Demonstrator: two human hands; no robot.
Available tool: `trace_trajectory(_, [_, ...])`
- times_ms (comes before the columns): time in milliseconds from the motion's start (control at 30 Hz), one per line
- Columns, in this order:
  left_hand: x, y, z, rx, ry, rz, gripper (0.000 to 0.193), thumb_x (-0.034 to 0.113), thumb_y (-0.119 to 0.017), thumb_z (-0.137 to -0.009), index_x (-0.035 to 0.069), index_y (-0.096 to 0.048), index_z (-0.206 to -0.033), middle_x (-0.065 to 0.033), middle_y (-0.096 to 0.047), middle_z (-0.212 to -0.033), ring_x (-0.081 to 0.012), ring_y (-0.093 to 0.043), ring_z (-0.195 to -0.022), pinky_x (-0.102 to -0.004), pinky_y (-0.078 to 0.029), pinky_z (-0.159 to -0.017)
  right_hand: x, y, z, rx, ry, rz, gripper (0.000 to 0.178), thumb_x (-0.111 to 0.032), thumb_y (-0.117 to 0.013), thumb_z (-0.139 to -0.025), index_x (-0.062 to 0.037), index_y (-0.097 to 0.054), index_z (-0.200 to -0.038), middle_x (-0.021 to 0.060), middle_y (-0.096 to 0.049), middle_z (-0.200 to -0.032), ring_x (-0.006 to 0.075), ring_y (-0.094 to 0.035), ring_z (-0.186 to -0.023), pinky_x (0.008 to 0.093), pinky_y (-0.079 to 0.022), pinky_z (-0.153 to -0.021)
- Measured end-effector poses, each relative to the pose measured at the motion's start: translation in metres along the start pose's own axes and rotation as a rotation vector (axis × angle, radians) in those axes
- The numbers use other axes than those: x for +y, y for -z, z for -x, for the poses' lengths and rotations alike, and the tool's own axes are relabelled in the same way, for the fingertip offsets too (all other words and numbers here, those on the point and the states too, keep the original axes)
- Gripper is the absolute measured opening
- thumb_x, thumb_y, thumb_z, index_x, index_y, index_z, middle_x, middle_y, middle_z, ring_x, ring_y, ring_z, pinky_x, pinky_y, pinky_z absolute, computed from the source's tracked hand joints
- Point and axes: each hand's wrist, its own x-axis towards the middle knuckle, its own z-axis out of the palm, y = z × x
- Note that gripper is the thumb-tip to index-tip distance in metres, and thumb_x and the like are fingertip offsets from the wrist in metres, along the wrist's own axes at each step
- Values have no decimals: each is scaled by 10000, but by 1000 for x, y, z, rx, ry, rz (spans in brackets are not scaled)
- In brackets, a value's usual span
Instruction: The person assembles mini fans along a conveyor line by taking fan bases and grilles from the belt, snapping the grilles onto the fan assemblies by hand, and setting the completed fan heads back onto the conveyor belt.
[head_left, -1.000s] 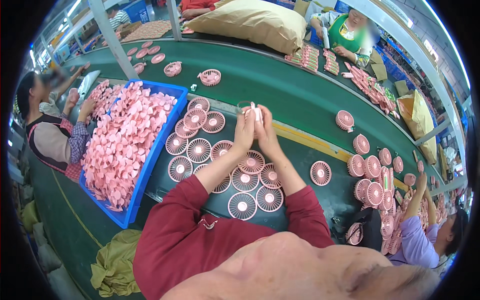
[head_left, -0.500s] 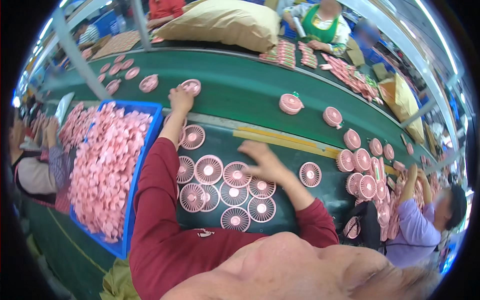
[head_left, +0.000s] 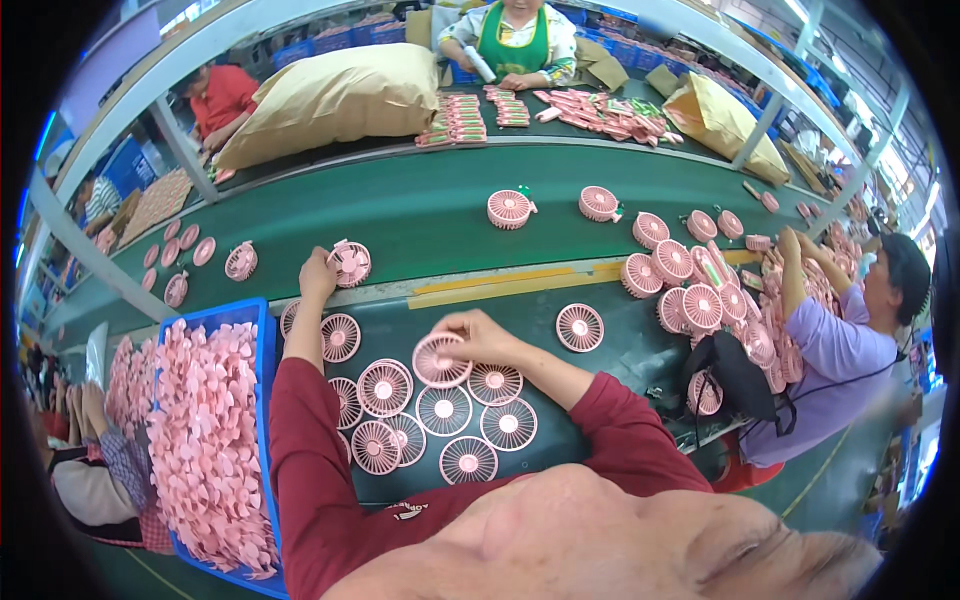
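At the near edge of the green conveyor, my left hand (head_left: 318, 277) is closed on the rim of a pink fan housing (head_left: 351, 263), whose blades show. My right hand (head_left: 480, 338) pinches a round pink fan grille (head_left: 437, 362) by its edge, lifted and tilted a little over the dark green worktop. Other grilles lie below it, among them one flat grille (head_left: 468, 460) near my body and one grille (head_left: 385, 388) to the left. Another grille (head_left: 580, 327) lies apart on the right.
A blue crate (head_left: 268, 400) heaped with pink fan blades stands at my left. Fan heads (head_left: 511, 209) ride the conveyor belt (head_left: 430, 225). At right, a co-worker in purple (head_left: 835, 335) reaches over piled pink fans. Across the belt, a person in a green apron (head_left: 514, 45) works beside a large paper sack (head_left: 340, 95).
My right hand was open over the grilles and now has one grille raised in its fingers. My left hand stays on the fan housing. The whole view has swung.
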Motion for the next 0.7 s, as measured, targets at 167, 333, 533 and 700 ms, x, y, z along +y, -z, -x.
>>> trace_trajectory(167, [59, 7, 31, 142, -26, 318, 199, 203, -563, -953, 18, -541, -1024, -181, -687, -845, -331, -683, -787, -416, -522, -724, -17, 16, -26, 408, 291, -91, 173, -36, -685, -862, -2, -605, -1011, 15, -646, -950, 92, -634, -868, 250, -524, -767])
trace_trajectory(333, [132, 5, 90, 4, 153, 1109, 303, 230, -533, -1005, 8, -618, -1193, -56, -646, -1095, -116, -607, -1001, -275, -490, -859, -41, 11, -45, 712, 636, 488, 283, 19, -701, -702, -43, -558, -937, 168, -562, -1235, 330, -542, -1125, 398, -465, -945])
trace_trajectory(533, [187, 27, 148, -218, 445, 2008, 452, 391, -484, -1009, 45, -502, -1298, -102, -588, -1255, -225, -580, -1151, -401, -490, -957, -29, -10, -44, 490, 603, 558, 390, -203, -800, -709, -72, -521, -949, 226, -453, -1421, 419, -374, -1356, 492, -316, -1104])
trace_trajectory(700, [192, 37, 160, -297, 544, 2073, 593, 533, -348, -1017, 48, -481, -1331, -117, -575, -1278, -249, -566, -1174, -415, -473, -984, -22, -6, -40, 369, 718, 600, 285, -195, -799, -728, -61, -582, -856, 194, -503, -1391, 393, -408, -1342, 486, -344, -1084])
